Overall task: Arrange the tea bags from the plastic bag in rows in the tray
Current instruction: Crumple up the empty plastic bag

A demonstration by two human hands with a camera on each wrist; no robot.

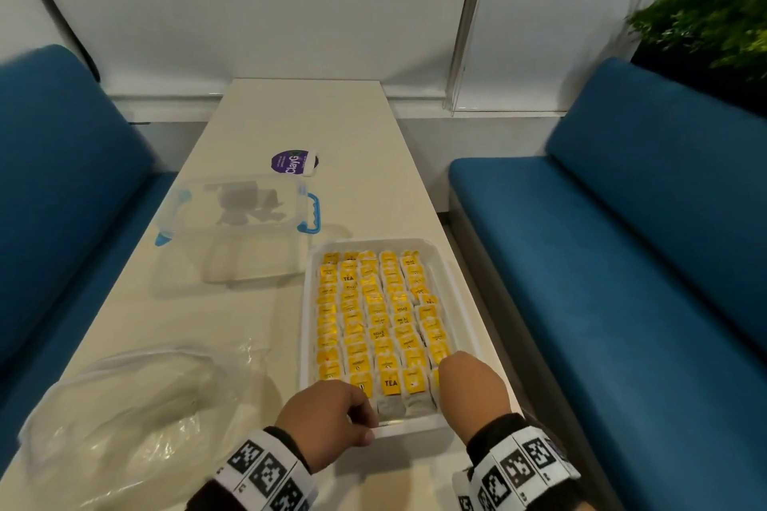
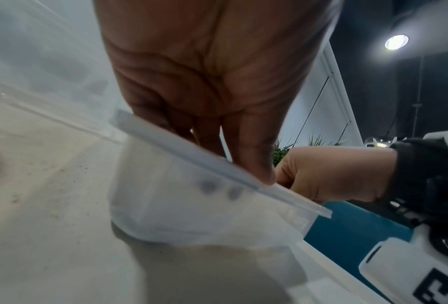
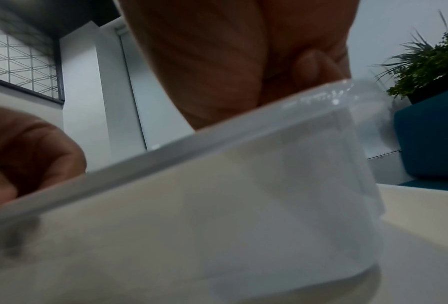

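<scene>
A white translucent tray [image 1: 309, 303] lies on the table, filled with rows of yellow tea bags [image 1: 375, 315]. My left hand [image 1: 328, 419] grips the tray's near left corner, fingers curled over the rim and thumb outside. In the left wrist view those fingers [image 2: 246, 148] hook over the rim [image 2: 191, 152]. My right hand [image 1: 469, 386] is over the near right corner with its fingers reaching down inside the tray, where the tips are hidden. The clear plastic bag [image 1: 137, 419] lies crumpled at the near left; I see no tea bags in it.
A clear lidded box with blue latches [image 1: 236, 228] stands behind the bag, left of the tray. A round purple label [image 1: 290, 163] lies further back. Blue benches [image 1: 622, 282] flank the narrow table, and a plant [image 1: 705, 21] stands at the far right.
</scene>
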